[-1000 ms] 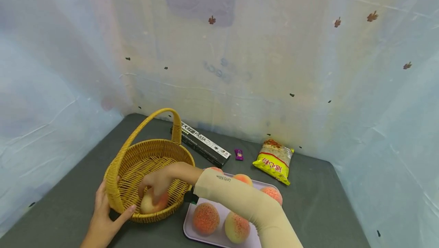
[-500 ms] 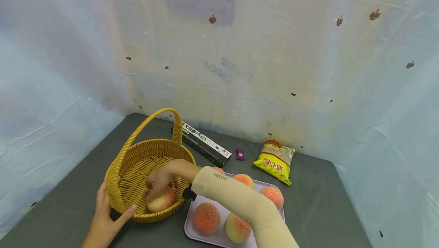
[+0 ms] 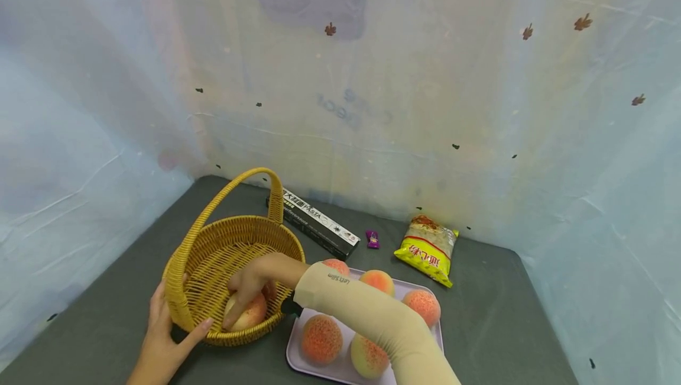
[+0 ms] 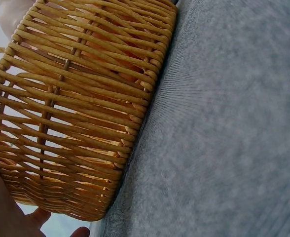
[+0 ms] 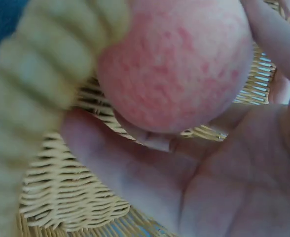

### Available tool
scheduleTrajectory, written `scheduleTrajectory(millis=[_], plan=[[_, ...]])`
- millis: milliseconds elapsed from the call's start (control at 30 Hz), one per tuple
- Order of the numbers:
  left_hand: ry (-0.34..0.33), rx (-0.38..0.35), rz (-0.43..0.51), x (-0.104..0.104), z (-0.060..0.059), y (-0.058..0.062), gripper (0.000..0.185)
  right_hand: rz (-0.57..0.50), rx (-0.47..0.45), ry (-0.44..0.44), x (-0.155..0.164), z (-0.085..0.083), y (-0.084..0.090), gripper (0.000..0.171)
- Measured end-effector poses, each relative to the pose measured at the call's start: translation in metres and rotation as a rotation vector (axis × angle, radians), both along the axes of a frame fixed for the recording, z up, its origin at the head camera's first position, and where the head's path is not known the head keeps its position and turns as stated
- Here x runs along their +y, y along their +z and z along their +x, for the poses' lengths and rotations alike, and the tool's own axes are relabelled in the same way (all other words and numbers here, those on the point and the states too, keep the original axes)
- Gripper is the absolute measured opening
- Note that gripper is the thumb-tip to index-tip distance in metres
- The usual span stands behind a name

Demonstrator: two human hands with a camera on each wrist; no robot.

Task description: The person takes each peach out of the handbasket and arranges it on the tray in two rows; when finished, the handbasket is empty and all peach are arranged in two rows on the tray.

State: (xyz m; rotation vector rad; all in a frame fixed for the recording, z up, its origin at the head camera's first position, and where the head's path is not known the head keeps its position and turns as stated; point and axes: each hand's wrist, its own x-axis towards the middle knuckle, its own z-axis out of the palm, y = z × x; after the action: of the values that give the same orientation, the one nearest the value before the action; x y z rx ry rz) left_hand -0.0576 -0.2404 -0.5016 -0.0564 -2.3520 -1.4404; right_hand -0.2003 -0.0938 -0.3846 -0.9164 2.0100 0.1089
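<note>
A round woven basket (image 3: pixel 245 225) with a tall arched handle (image 3: pixel 213 201) stands at the left of the dark table. My left hand (image 3: pixel 159 332) grips its near left side, the thumb at the rim and the fingers behind the wall; the left wrist view shows the weave (image 4: pixel 76 108) up close. Inside the basket, my right hand (image 3: pixel 255 278) holds a pale pink peach (image 3: pixel 250 313), fingers curled about it near the front wall. In the right wrist view the speckled peach (image 5: pixel 179 64) lies among the fingers. The basket's rim (image 5: pixel 61 64) crosses in front.
A lilac tray (image 3: pixel 298 361) with several peaches (image 3: pixel 321 339) lies right of the basket, partly under my right sleeve (image 3: pixel 367 308). Behind are a black pasta box (image 3: pixel 314 225), a purple wrapped candy (image 3: pixel 372 239) and a yellow food bag (image 3: pixel 425 252). A pale curtain (image 3: pixel 340 107) encloses the table.
The peach and my right hand have shifted a little to the right inside the basket, and the peach has turned. My left hand has stayed on the basket.
</note>
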Motion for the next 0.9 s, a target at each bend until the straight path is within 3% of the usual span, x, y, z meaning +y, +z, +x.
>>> scheduleTrajectory(millis=[100, 200, 400, 500, 600, 700, 900], plan=[[0.001, 0.005, -0.001, 0.000, 0.000, 0.000, 0.092, -0.007, -0.010, -0.010, -0.001, 0.002, -0.002, 0.040], [-0.001, 0.009, 0.000, 0.000, 0.000, 0.000, 0.092, 0.031, 0.042, 0.038, -0.003, 0.003, -0.002, 0.049], [0.007, 0.002, -0.009, 0.000, 0.000, 0.001, 0.092, 0.153, 0.182, 0.175, -0.003, 0.002, 0.000, 0.034], [0.005, -0.001, -0.012, -0.001, 0.001, 0.001, 0.092, 0.153, 0.238, 0.172, 0.001, 0.001, 0.001, 0.038], [0.005, 0.005, -0.015, -0.001, 0.001, 0.000, 0.092, 0.093, 0.217, 0.095, 0.005, 0.001, 0.002, 0.040], [0.005, 0.004, -0.016, -0.002, 0.001, -0.001, 0.093, 0.053, 0.138, 0.023, 0.006, 0.000, 0.002, 0.036], [-0.004, 0.004, -0.003, -0.002, -0.001, -0.001, 0.092, 0.069, 0.123, 0.054, 0.007, 0.000, 0.002, 0.031]])
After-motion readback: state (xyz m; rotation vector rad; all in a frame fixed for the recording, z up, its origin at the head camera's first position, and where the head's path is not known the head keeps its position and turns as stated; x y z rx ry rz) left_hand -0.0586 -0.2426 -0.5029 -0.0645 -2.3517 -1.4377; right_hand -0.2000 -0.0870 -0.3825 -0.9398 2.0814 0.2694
